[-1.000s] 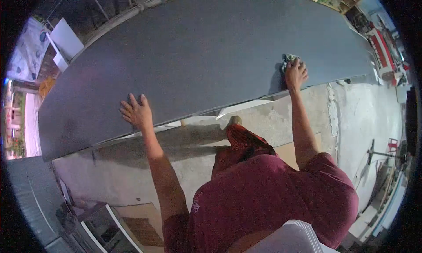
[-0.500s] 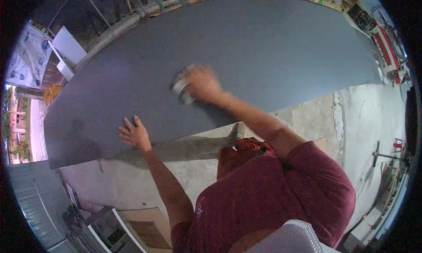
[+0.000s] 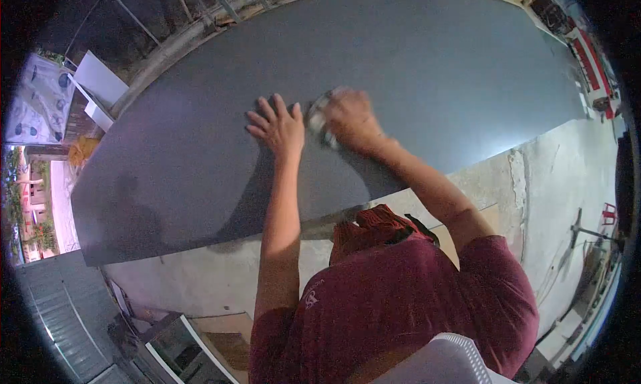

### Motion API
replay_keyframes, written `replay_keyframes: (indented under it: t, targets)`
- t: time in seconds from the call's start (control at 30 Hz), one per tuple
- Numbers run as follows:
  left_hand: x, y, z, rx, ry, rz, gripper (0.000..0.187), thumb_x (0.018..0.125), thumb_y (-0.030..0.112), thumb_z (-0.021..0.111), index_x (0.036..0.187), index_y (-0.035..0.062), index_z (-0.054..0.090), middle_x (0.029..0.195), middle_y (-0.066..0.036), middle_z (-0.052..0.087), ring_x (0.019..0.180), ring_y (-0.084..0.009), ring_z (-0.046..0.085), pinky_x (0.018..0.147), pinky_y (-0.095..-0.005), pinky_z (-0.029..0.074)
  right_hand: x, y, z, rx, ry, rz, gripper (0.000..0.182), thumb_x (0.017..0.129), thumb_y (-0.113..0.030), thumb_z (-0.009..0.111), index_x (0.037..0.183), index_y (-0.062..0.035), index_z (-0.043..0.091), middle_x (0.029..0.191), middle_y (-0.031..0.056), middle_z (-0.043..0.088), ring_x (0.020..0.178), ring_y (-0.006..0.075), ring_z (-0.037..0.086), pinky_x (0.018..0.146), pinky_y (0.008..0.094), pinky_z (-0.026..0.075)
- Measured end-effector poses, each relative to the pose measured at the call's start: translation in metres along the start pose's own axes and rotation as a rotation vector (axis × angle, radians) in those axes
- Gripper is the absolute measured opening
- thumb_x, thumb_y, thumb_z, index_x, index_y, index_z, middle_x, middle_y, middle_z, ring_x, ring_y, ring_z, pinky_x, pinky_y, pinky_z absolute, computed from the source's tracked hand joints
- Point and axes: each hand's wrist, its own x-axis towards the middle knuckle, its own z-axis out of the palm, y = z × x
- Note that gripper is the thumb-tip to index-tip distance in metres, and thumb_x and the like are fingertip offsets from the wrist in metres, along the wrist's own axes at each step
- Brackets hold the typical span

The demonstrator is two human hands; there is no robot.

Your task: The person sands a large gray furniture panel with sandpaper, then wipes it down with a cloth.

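Note:
A large dark grey panel (image 3: 414,57) spreads out in front of me. Flat on its surface lies my left hand (image 3: 282,127), fingers spread, holding nothing. Just to the right, my right hand (image 3: 354,120) is curled over a grey-and-white pad (image 3: 319,116) and presses it against the panel. Motion blurs the pad and fingers, and the palm covers much of the pad; I cannot tell its exact kind.
Metal bars (image 3: 137,17) stand beyond the panel's far edge. White boards (image 3: 100,80) lean at the left. Below the near edge is a concrete floor (image 3: 561,164), with a white-framed piece (image 3: 190,347) at lower left and a red-and-white object (image 3: 591,67) at far right.
My left hand has moved up and right across the panel, close to the right hand. The right hand has slid the pad to the right. My view has shifted slightly.

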Motion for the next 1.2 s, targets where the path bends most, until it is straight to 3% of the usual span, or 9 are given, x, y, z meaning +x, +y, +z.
replay_keyframes:
  t: [0.13,0.37,0.47,0.6,0.77,1.03,1.07,1.13,1.2]
  targets:
    - [0.005,0.004,0.006,0.002,0.041,0.114,0.059,0.095,0.047,0.034,0.142,0.0102,0.032,0.149,-0.021,0.018,0.134,-0.0528,0.011,0.106,-0.0640,0.008,0.033,0.039,-0.046,0.168,-0.264,-0.044,0.038,0.085,-0.022,0.056,0.122,-0.0115,0.053,0.130,0.0138,0.047,0.128,0.0294,0.038,0.107,0.0483,0.026]
    - [0.015,0.000,0.012,-0.033,0.139,0.082,0.056,0.093,0.045,0.041,0.139,0.0124,0.037,0.147,-0.020,0.025,0.131,-0.0532,0.018,0.104,-0.0653,0.013,0.066,0.204,0.024,-0.576,0.451,0.616,0.037,0.081,-0.027,0.058,0.115,-0.0147,0.055,0.106,0.0118,0.059,0.099,0.0332,0.055,0.081,0.0502,0.042]
    - [0.015,-0.001,0.010,-0.051,0.132,0.084,0.056,0.093,0.042,0.041,0.139,0.0086,0.036,0.146,-0.022,0.024,0.132,-0.0539,0.016,0.105,-0.0655,0.010,0.115,0.093,0.003,-0.137,-0.074,0.425,0.040,0.086,-0.030,0.055,0.123,-0.0142,0.050,0.124,0.0144,0.051,0.114,0.0363,0.047,0.094,0.0532,0.036]
    - [0.024,-0.006,0.013,-0.041,0.164,0.097,0.055,0.090,0.034,0.049,0.135,0.0050,0.040,0.145,-0.021,0.027,0.130,-0.0527,0.021,0.104,-0.0649,0.015,0.161,-0.021,0.070,0.091,0.121,-0.120,0.038,0.084,-0.029,0.058,0.120,-0.0184,0.056,0.129,0.0111,0.049,0.121,0.0325,0.044,0.101,0.0534,0.030]
    - [0.035,-0.004,0.014,-0.067,0.151,-0.003,0.055,0.090,0.032,0.049,0.134,0.0007,0.039,0.143,-0.020,0.032,0.133,-0.0433,0.025,0.107,-0.0575,0.018,0.219,-0.014,0.098,0.159,0.128,-0.200,0.043,0.086,-0.037,0.054,0.126,-0.0218,0.052,0.133,0.0101,0.047,0.125,0.0322,0.041,0.103,0.0558,0.028]
    - [0.041,0.001,0.020,-0.054,0.165,0.005,0.055,0.091,0.034,0.047,0.135,0.0020,0.039,0.144,-0.021,0.030,0.134,-0.0443,0.022,0.107,-0.0583,0.016,0.119,0.315,0.034,-0.436,0.054,0.372,0.036,0.087,-0.031,0.055,0.119,-0.0149,0.057,0.121,0.0071,0.057,0.115,0.0264,0.051,0.093,0.0403,0.043]
    - [0.042,0.002,0.020,-0.045,0.161,0.003,0.055,0.091,0.034,0.047,0.135,0.0020,0.039,0.145,-0.022,0.029,0.134,-0.0453,0.021,0.107,-0.0587,0.016,0.098,0.342,0.017,-0.086,0.206,0.770,0.032,0.089,-0.028,0.051,0.119,-0.0201,0.057,0.122,0.0090,0.057,0.118,0.0266,0.049,0.096,0.0406,0.039]
    - [0.046,0.007,0.016,-0.033,0.157,-0.003,0.055,0.092,0.035,0.047,0.135,0.0021,0.039,0.145,-0.023,0.028,0.133,-0.0469,0.021,0.107,-0.0590,0.015,0.072,0.353,-0.009,-0.442,0.317,1.180,0.035,0.090,-0.035,0.049,0.122,-0.0218,0.055,0.125,0.0086,0.055,0.118,0.0287,0.048,0.098,0.0482,0.035]
    - [0.054,0.016,0.016,-0.024,0.149,0.022,0.055,0.092,0.035,0.046,0.135,0.0021,0.039,0.145,-0.023,0.027,0.133,-0.0485,0.020,0.107,-0.0594,0.015,0.073,0.348,-0.018,-0.137,0.280,1.099,0.038,0.090,-0.036,0.048,0.124,-0.0218,0.053,0.127,0.0099,0.053,0.119,0.0309,0.048,0.098,0.0510,0.033]
